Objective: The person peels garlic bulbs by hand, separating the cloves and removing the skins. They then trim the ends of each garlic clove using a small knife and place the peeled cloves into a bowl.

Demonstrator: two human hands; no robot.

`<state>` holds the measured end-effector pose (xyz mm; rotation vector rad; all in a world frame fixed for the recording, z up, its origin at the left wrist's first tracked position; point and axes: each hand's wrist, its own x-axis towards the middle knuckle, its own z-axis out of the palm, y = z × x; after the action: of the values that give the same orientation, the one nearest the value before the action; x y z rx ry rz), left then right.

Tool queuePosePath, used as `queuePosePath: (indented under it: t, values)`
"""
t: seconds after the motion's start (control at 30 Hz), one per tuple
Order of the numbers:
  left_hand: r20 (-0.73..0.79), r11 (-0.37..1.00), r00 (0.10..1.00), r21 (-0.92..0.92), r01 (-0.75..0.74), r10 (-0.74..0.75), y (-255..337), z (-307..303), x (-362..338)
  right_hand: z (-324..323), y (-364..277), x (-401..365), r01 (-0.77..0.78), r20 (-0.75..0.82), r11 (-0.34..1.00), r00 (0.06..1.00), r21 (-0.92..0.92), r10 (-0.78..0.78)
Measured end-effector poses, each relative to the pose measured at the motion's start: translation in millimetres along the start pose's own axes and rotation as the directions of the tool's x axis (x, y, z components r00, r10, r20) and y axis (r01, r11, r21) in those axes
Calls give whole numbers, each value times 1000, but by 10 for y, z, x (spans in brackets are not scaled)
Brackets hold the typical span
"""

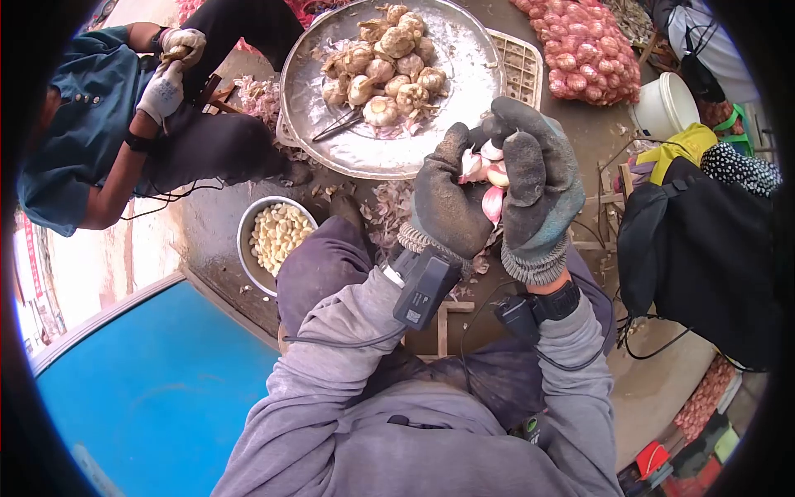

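My left hand (451,199) and my right hand (542,182), both in dark, dusty work gloves, are cupped together over my lap. Between the palms sit several garlic cloves (492,204) with pink and white skins, broken apart from one another. The curled fingers of both hands enclose them, and part of the cloves is hidden. Just beyond my hands stands a round metal tray (302,95), with a heap of whole garlic bulbs (383,66) on it. A thin dark tool (338,127) lies near the tray's left edge.
A bowl (243,240) of peeled cloves stands left of my knee. A co-worker's gloved hands (170,79) hold something small at upper left. Red net sacks (584,54) of garlic and a white bucket (667,108) are at upper right. Loose skins litter the floor.
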<state>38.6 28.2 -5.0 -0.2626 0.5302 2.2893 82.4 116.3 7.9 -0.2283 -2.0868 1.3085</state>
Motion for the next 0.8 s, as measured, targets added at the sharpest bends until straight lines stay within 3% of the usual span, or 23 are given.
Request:
queuePosePath:
  t: [0.03,0.07,0.1,0.13,0.17,0.2,0.23,0.27,0.33,0.4,0.47,0.5,0.53,0.57,0.67,0.7,0.73,0.77,0.8]
  values:
    - [117,867,970,-434,244,-215,-26,-147,112,13,-100,32,-159,-71,937,979,312,190]
    - [119,867,970,-436,243,-212,-59,-201,117,25,-153,59,-265,-79,755,920,599,385]
    - [120,997,991,-48,57,-51,-110,-248,100,-30,-84,67,-244,-62,821,945,515,320]
    - [183,927,978,342,-155,97,-97,-195,50,25,-44,64,-245,-62,821,945,515,321]
    - [279,560,931,744,-365,236,-23,-98,-53,105,-12,57,-140,-106,865,971,481,216]
    - [277,562,932,743,-363,236,-45,-103,-51,150,4,46,-35,-145,896,983,442,109]
    - [175,689,955,662,-295,241,-95,-106,-46,134,-41,50,-40,-76,967,995,250,61]
    - [70,799,971,557,-229,230,-134,-118,-47,144,-26,52,-47,-72,968,995,248,67]
    - [61,733,970,644,-219,236,-164,-254,-9,186,21,117,35,-118,995,993,97,-24]
    - [301,456,908,791,-409,293,-153,-315,11,225,38,145,14,-107,990,994,138,1]
    - [297,444,915,805,-394,273,-101,-248,-26,264,72,158,-34,-95,975,994,222,56]
    - [216,646,948,694,-319,236,-113,-271,-19,283,106,181,-35,-141,910,985,412,102]
    - [145,809,973,541,-231,180,-100,-271,-14,274,87,206,-32,-141,910,985,414,98]
    - [147,808,972,540,-234,183,-82,-271,-20,244,52,236,-68,-149,884,977,463,154]
    - [237,563,930,745,-359,280,10,-205,-48,140,10,296,-106,-156,876,967,470,201]
    - [311,400,926,838,-372,213,92,-197,-82,95,-24,321,-108,-141,852,968,512,207]
    - [313,401,926,836,-375,214,107,-153,-68,53,-56,340,-112,-124,826,969,552,214]
    - [68,912,995,400,-90,69,117,-116,-40,13,-70,339,-103,-123,840,973,533,197]
    - [-31,943,978,-272,191,-208,122,-103,-10,-14,-69,338,-104,-122,840,973,533,198]
